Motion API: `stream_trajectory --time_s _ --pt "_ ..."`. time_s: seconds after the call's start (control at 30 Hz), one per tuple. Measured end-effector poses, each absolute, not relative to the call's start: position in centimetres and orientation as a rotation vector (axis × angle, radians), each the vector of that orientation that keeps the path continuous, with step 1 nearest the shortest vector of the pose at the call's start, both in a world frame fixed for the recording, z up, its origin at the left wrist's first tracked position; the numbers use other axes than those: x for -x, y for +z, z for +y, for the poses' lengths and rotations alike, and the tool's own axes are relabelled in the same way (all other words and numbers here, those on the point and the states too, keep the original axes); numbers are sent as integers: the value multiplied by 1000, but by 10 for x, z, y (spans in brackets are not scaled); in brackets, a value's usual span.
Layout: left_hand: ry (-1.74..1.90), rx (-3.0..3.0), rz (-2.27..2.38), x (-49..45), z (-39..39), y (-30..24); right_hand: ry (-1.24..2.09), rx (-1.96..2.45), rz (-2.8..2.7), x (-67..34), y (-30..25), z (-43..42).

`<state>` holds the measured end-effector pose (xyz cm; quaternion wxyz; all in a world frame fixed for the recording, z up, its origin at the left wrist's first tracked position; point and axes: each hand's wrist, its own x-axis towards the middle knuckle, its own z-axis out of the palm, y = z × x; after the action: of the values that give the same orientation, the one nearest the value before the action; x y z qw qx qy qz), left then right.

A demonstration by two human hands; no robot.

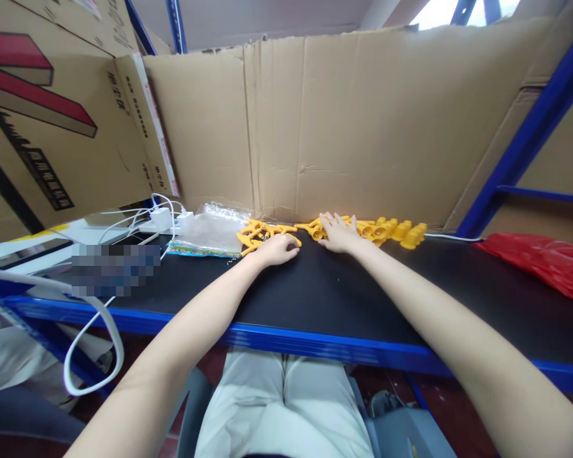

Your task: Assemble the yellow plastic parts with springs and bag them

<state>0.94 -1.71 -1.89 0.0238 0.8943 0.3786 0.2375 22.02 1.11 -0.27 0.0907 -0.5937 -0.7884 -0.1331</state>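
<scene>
My left hand (281, 249) rests on the black tabletop with its fingers curled in. Beside and behind it lie yellow openwork plastic pieces (254, 234), with what looks like dark chain among them. Whether the curled fingers grip anything is hidden. My right hand (339, 235) lies palm down with fingers spread, over or against a row of yellow cup-shaped plastic parts (379, 230). Several of these parts show round hollow ends, and the ones at the right end (412, 234) look stacked or nested. Part of the row is covered by my right hand.
Clear plastic bags (214, 226) lie left of the yellow pieces. White chargers (161, 218) and cables stand farther left. A red plastic bag (539, 261) lies at right. Cardboard (372, 127) walls the back; a blue rail (315, 340) edges the front.
</scene>
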Motion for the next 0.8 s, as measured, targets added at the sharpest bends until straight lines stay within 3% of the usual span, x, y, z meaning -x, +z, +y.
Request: stream_trajectory --time_s 0.2,0.37,0.57,0.8 --pt "671 -2805 1251 -7 -17 -20 -511 1619 -1795 -279 35 12" --pt "537 -2754 1533 -6 -16 -25 -600 1743 -1270 -365 0 4" --pt "266 -2638 1633 -4 -16 -26 -191 2105 -1235 -426 -49 9" --pt "124 -2694 1601 -2 -17 -20 12 2276 -1322 -428 -50 18"
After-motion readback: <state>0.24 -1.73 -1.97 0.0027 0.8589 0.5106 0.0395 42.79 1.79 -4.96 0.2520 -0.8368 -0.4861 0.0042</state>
